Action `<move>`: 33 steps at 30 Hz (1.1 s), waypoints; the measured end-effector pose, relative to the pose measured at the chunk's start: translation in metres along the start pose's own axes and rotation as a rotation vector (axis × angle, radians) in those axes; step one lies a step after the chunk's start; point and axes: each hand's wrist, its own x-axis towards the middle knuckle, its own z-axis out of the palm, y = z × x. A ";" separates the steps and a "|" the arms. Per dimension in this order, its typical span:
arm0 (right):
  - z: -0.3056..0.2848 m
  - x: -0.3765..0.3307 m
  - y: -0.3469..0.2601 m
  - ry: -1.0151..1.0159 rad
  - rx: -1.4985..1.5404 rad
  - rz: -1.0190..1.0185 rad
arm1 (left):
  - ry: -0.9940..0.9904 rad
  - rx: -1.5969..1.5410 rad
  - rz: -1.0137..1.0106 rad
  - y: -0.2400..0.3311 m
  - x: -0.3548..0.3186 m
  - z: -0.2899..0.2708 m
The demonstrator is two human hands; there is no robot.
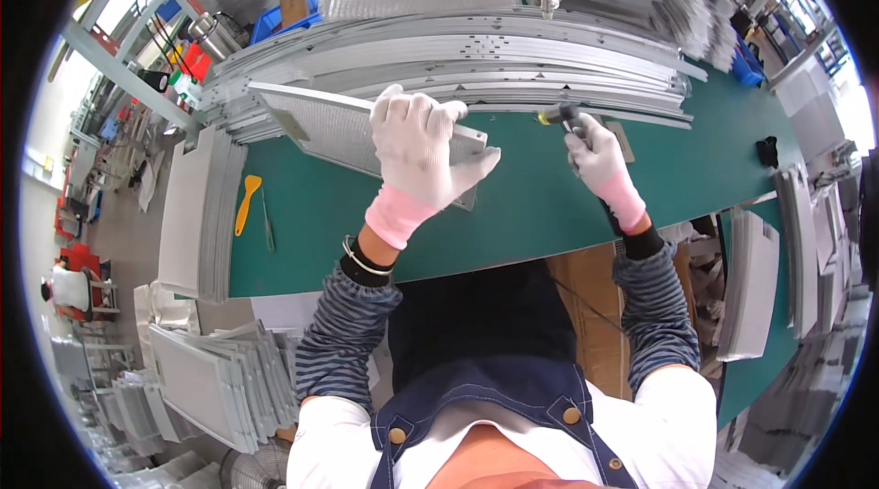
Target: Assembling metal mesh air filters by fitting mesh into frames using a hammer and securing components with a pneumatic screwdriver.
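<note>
A silver-framed panel with a grey mesh-like face [325, 134] stands tilted on its edge on the green tabletop. My left hand [412, 146], in a white glove with a pink cuff, grips its upper edge near the right end, the thumb reaching out to the right. The glove hides part of the panel. To the right, my right hand [600, 164], gloved the same way, is closed around a small mallet [560, 114] with a black and yellow head. The mallet head is raised beside the panel's right end, apart from it.
Long metal profiles [549, 63] lie across the back of the green table [339, 251]. A yellow scraper [246, 205] and a thin tool [267, 219] rest at left, beside stacked flat panels [206, 214]. More panels [751, 283] stand at right. A small black object [766, 151] sits at far right.
</note>
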 end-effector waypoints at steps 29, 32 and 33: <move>0.109 -0.053 -0.058 0.277 0.355 -0.032 | 0.021 0.057 -0.079 0.003 0.001 0.003; 0.067 -0.042 -0.072 0.136 -0.138 -0.258 | 0.058 0.079 -0.095 0.005 0.001 0.005; 0.051 -0.036 -0.083 0.064 -0.252 -0.333 | 0.082 0.104 -0.102 0.006 0.002 0.007</move>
